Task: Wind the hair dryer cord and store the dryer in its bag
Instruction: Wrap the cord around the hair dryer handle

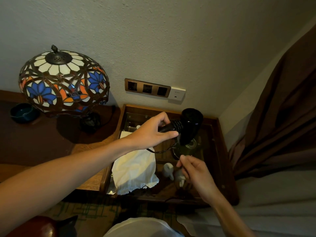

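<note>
I hold the black hair dryer (pixel 188 127) up above the glass-topped surface (pixel 220 151), its thick barrel pointing toward the wall and its handle lying across my left hand (pixel 152 132). The fingers (pixel 168 134) of that hand are clenched round the handle, thumb on the near side, and several turns of cord (pixel 160 151) already sit on the handle next to the barrel. From there the thin black cord droops in a loop below my left wrist and runs across to my right hand (pixel 195 170), which pinches it between thumb and forefinger, held low and nearer to me, well apart from the dryer.

Under the loop lies the white drawstring bag (pixel 135 170), crumpled flat on the left part of the surface, its gathered mouth toward me with a dark drawstring trailing out. Through the glass beside it I can make out small white things, too dim to name.

Left of this stands a stained-glass lamp (pixel 63 79) with blue and orange flowers, and a dark blue bowl (pixel 23 112) beyond it. On the wall behind is a brown socket panel (pixel 147 88) with a white plate just beside it. A brown curtain (pixel 282 117) hangs at the right
</note>
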